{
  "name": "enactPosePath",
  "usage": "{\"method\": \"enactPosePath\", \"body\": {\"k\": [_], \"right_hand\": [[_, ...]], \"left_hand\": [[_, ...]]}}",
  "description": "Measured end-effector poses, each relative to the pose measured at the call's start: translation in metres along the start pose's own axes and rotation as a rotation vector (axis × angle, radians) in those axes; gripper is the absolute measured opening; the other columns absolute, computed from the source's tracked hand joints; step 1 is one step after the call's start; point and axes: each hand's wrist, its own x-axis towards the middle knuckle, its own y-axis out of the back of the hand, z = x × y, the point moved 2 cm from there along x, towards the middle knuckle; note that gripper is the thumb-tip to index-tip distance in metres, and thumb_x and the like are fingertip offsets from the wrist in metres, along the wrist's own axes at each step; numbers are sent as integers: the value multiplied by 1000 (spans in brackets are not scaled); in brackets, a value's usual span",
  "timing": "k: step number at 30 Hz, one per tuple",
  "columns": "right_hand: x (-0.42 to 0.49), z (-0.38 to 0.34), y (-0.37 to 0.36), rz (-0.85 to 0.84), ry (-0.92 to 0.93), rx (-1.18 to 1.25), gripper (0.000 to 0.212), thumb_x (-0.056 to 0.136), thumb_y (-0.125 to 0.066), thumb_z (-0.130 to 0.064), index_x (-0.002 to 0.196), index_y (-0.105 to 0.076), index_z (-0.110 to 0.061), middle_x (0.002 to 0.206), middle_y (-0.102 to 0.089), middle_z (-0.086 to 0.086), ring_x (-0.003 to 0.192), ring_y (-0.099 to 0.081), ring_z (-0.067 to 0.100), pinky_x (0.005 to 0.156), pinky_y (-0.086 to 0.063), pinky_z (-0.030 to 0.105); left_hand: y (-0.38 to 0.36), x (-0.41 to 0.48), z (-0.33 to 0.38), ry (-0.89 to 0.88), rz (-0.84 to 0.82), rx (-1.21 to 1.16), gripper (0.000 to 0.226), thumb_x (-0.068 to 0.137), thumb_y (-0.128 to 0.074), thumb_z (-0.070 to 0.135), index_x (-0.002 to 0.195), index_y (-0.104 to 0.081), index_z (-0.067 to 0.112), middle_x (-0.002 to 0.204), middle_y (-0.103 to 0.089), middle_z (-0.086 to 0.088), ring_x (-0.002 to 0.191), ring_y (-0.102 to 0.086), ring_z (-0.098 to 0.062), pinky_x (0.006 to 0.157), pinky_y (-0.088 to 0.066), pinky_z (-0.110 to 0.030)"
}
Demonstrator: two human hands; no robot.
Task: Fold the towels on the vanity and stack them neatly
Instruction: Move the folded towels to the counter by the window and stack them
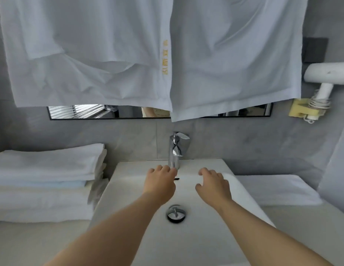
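The empty, loosely curled left hand [160, 181] and right hand [212, 184] are hovering over the sink [148, 163], probably reaching for the right-side towel [278, 189] to add to the left-side stack [44, 181].

stacked towels [46, 169]: white terry cloth | faucet [176, 148]: glossy chrome metal | sink [129, 189]: smooth white ceramic

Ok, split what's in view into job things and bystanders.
Job: folded towel stack; loose towel right of the sink.
Bystanders: sink, faucet, drain plug, hair dryer, mirror, hanging cloths.
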Motion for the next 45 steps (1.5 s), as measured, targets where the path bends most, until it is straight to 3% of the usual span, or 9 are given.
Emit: {"method": "enactPosePath", "body": {"k": [8, 16, 25, 36, 41, 45], "right_hand": [[-9, 171, 51, -46, -51, -79, 31, 92, -46, -24, 122, -47, -17, 125, -52, 3, 112, -46, 25, 84, -37, 33], [-19, 273, 78, -84, -96, -80, 36, 94, -46, -29, 128, -43, -21, 129, -48, 1, 117, -44, 23, 91, -36, 32], [-3, 336, 80, -123, -133, -55, 34, 93, -46, -29, 127, -44, -22, 127, -48, 0, 115, -46, 22, 87, -35, 30], [39, 402, 43, -255, -261, -26, 34, 94, -45, -30, 127, -43, -22, 126, -47, 2, 113, -46, 22, 86, -39, 29], [59, 432, 27, -300, -339, -18, 38, 94, -45, -28, 131, -40, -20, 126, -46, 4, 104, -45, 21, 77, -38, 28], [79, 458, 10, -277, -489, 204, 45, 91, -51, -24, 134, -40, -13, 129, -46, 10, 102, -51, 25, 79, -44, 29]], "left_hand": [[-24, 30, 161, 5, -36, -106, 35, 91, -40, 11, 124, -48, 19, 124, -52, -2, 113, -46, -24, 89, -36, -32], [-37, 43, 254, -20, -91, -189, 38, 91, -40, 13, 128, -48, 20, 128, -50, -1, 116, -45, -22, 88, -39, -31], [-68, 71, 303, 27, -237, -290, 36, 93, -43, 16, 128, -46, 20, 132, -45, -1, 120, -43, -21, 90, -41, -30], [-131, 116, 318, 222, -441, -448, 36, 93, -47, 21, 129, -44, 18, 132, -44, -4, 114, -49, -23, 92, -46, -32], [-161, 131, 315, 389, -536, -546, 40, 93, -47, 20, 132, -40, 14, 133, -40, -8, 100, -56, -22, 83, -47, -27], [-185, 143, 308, 594, -568, -626, 37, 94, -45, 14, 129, -39, 6, 131, -44, -15, 110, -54, -28, 84, -44, -26]]}}
